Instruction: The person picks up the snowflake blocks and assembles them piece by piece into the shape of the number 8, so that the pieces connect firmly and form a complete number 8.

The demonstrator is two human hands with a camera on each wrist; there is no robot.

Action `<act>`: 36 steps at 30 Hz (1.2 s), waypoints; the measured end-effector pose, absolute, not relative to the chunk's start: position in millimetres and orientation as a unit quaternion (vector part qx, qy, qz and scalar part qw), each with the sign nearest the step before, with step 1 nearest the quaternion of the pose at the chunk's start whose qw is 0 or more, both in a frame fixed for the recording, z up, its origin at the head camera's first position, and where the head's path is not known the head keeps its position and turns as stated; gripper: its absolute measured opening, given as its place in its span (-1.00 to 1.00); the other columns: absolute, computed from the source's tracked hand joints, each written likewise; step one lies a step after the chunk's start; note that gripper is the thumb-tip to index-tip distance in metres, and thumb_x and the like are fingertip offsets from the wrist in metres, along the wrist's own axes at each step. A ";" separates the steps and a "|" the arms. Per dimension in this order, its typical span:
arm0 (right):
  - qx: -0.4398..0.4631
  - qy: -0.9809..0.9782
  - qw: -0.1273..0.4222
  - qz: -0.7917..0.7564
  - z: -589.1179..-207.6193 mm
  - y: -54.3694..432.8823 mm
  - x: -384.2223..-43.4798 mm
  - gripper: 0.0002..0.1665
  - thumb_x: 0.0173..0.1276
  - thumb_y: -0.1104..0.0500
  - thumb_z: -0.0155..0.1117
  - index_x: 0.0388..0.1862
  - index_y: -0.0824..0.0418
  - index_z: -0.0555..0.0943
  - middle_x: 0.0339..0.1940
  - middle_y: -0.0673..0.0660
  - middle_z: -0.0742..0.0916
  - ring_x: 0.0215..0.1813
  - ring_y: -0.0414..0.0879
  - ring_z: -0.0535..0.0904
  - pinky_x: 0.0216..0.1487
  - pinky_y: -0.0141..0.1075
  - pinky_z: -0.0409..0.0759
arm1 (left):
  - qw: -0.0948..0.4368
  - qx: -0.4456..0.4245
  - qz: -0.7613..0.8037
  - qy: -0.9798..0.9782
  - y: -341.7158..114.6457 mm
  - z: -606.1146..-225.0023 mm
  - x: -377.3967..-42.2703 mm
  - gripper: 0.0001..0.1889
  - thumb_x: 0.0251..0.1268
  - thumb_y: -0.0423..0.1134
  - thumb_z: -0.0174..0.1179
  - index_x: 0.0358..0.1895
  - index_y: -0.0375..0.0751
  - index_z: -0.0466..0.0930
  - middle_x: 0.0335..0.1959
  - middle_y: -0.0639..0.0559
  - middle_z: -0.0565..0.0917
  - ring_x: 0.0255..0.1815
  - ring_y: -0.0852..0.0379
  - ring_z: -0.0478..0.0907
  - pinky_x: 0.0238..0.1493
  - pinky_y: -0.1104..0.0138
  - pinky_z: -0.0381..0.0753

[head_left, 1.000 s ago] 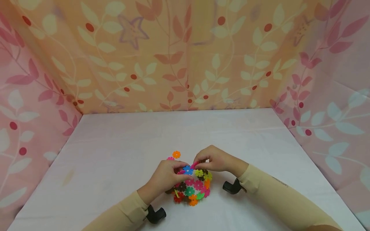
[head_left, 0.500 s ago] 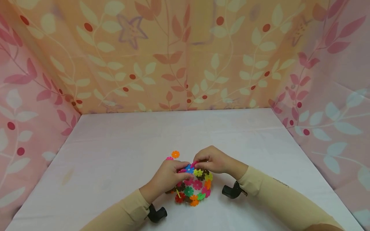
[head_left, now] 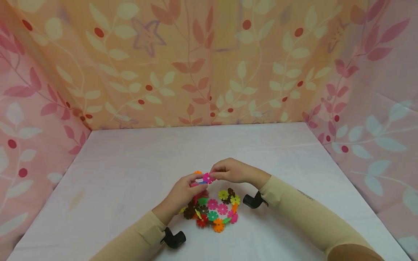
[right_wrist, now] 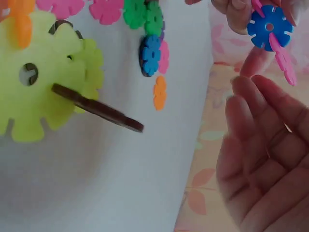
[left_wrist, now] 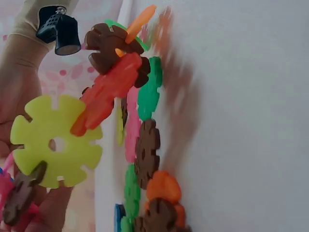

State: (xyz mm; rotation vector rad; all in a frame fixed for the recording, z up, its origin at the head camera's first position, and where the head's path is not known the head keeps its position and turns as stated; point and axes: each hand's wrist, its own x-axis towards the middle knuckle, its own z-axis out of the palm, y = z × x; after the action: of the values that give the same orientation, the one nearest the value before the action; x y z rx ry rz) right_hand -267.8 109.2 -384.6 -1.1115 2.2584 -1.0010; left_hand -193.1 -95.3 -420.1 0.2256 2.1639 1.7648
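Note:
My left hand [head_left: 179, 194] pinches a blue flower-shaped linking disc [right_wrist: 269, 27] raised above the table. A pink flower-shaped disc [head_left: 208, 178] is slotted into the blue one. Loosely bent, the fingers of my right hand [head_left: 236, 170] are right beside the pink disc; the right wrist view shows no finger closed over it. The linked chain of notched discs hangs from my left hand to the table, with a yellow disc [left_wrist: 55, 140], a red disc [left_wrist: 108, 92] and brown ones near the left wrist camera. Part of it is hidden behind the left fingers.
The linked discs curve in a ring on the white table [head_left: 130, 163], with an orange disc [head_left: 219, 225] at the near side and yellow discs [head_left: 223, 194] at the right. A loose orange disc [right_wrist: 160, 93] lies behind. Patterned curtains [head_left: 183, 72] enclose the back and sides.
Both hands have lifted up and leftward with the blue and pink discs. The left part of the chain has come up too. The right fingers no longer cover the pink disc as much.

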 end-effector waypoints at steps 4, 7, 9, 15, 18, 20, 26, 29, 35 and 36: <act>-0.405 0.852 0.210 -0.258 -393.4 96.0 -270.5 -0.75 0.37 0.12 0.08 -0.38 0.19 0.64 -0.45 0.01 0.66 -0.36 -0.13 0.50 -0.31 -0.38 0.48 | 0.179 0.049 0.634 0.751 -104.8 -426.3 -192.0 -0.65 0.28 -0.15 0.11 -0.04 -0.38 0.45 -0.30 -0.22 0.67 -0.26 0.02 0.64 -0.12 0.22 0.58; -0.438 0.867 0.193 -0.141 -399.6 82.1 -265.6 -0.89 0.26 0.13 0.21 -0.39 0.11 0.64 -0.51 -0.13 0.60 -0.41 -0.23 0.44 -0.31 -0.37 0.44 | 0.175 0.024 0.631 0.756 -111.9 -430.3 -191.8 -0.70 0.28 -0.19 0.08 -0.11 -0.39 0.45 -0.33 -0.20 0.65 -0.27 -0.01 0.64 -0.16 0.22 0.59; -0.446 0.871 0.187 -0.093 -403.7 72.3 -260.3 -0.93 0.18 0.10 0.30 -0.40 0.06 0.64 -0.52 -0.17 0.57 -0.41 -0.27 0.42 -0.28 -0.31 0.38 | 0.172 0.006 0.629 0.758 -115.7 -432.3 -192.1 -0.75 0.26 -0.23 0.06 -0.13 -0.38 0.45 -0.34 -0.19 0.65 -0.29 -0.02 0.64 -0.19 0.20 0.60; -0.410 0.896 0.169 -0.018 -412.9 49.8 -243.7 -0.66 -0.07 -0.15 0.46 -0.46 0.00 0.57 -0.58 -0.17 0.48 -0.45 -0.27 0.37 -0.37 -0.26 0.19 | 0.191 -0.011 0.642 0.742 -121.9 -435.9 -196.3 -0.76 0.27 -0.25 0.00 -0.17 -0.40 0.41 -0.30 -0.23 0.63 -0.32 -0.06 0.64 -0.23 0.14 0.60; -0.402 0.902 0.159 0.000 -413.4 43.7 -238.7 -0.66 -0.10 -0.13 0.49 -0.48 -0.01 0.57 -0.58 -0.19 0.48 -0.44 -0.26 0.37 -0.38 -0.26 0.18 | 0.200 -0.016 0.647 0.736 -122.8 -437.1 -199.5 -0.71 0.33 -0.18 -0.02 -0.17 -0.42 0.45 -0.29 -0.20 0.62 -0.32 -0.04 0.64 -0.23 0.18 0.60; -0.399 0.902 0.164 -0.005 -413.4 41.6 -237.3 -0.68 -0.11 -0.09 0.51 -0.49 -0.01 0.57 -0.59 -0.19 0.49 -0.43 -0.26 0.37 -0.37 -0.26 0.17 | 0.202 -0.021 0.648 0.734 -123.3 -437.8 -201.5 -0.69 0.36 -0.16 -0.05 -0.18 -0.41 0.48 -0.28 -0.17 0.62 -0.32 -0.02 0.65 -0.26 0.22 0.61; -0.421 0.885 0.190 -0.054 -417.9 45.3 -240.7 -0.71 -0.07 0.05 0.50 -0.51 -0.02 0.50 -0.65 -0.18 0.49 -0.46 -0.30 0.37 -0.33 -0.27 0.14 | 0.202 -0.026 0.650 0.732 -124.8 -439.8 -204.2 -0.73 0.40 -0.23 -0.08 -0.21 -0.40 0.52 -0.34 -0.15 0.64 -0.38 0.03 0.64 -0.35 0.28 0.62; -0.440 0.870 0.199 -0.095 -416.1 52.9 -246.1 -0.77 0.01 0.16 0.44 -0.53 0.01 0.50 -0.67 -0.17 0.46 -0.53 -0.30 0.35 -0.35 -0.36 0.23 | 0.210 -0.023 0.667 0.715 -124.7 -439.2 -203.7 -0.70 0.41 -0.23 -0.10 -0.15 -0.45 0.49 -0.38 -0.13 0.64 -0.38 0.06 0.65 -0.29 0.26 0.62; -0.462 0.865 0.112 -0.158 -405.7 68.5 -261.8 -0.87 0.15 0.14 0.34 -0.56 0.12 0.65 -0.65 -0.14 0.47 -0.55 -0.29 0.35 -0.48 -0.49 0.35 | 0.226 -0.017 0.687 0.690 -122.0 -438.8 -202.8 -0.65 0.43 -0.22 -0.13 -0.06 -0.52 0.42 -0.36 -0.15 0.64 -0.33 0.07 0.66 -0.19 0.25 0.60; -0.464 0.864 0.095 -0.170 -405.5 70.4 -263.7 -0.86 0.17 0.12 0.33 -0.53 0.13 0.67 -0.64 -0.14 0.49 -0.55 -0.29 0.37 -0.47 -0.49 0.38 | 0.228 -0.016 0.688 0.688 -121.5 -438.8 -202.8 -0.64 0.43 -0.21 -0.13 -0.05 -0.52 0.41 -0.35 -0.17 0.64 -0.32 0.07 0.66 -0.19 0.25 0.60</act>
State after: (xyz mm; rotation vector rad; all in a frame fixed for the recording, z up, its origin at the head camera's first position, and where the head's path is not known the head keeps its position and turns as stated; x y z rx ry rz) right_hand -263.7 70.4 -405.5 -1.3754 2.5631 -0.5045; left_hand -202.8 -121.5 -438.8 -0.0449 1.8963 1.8965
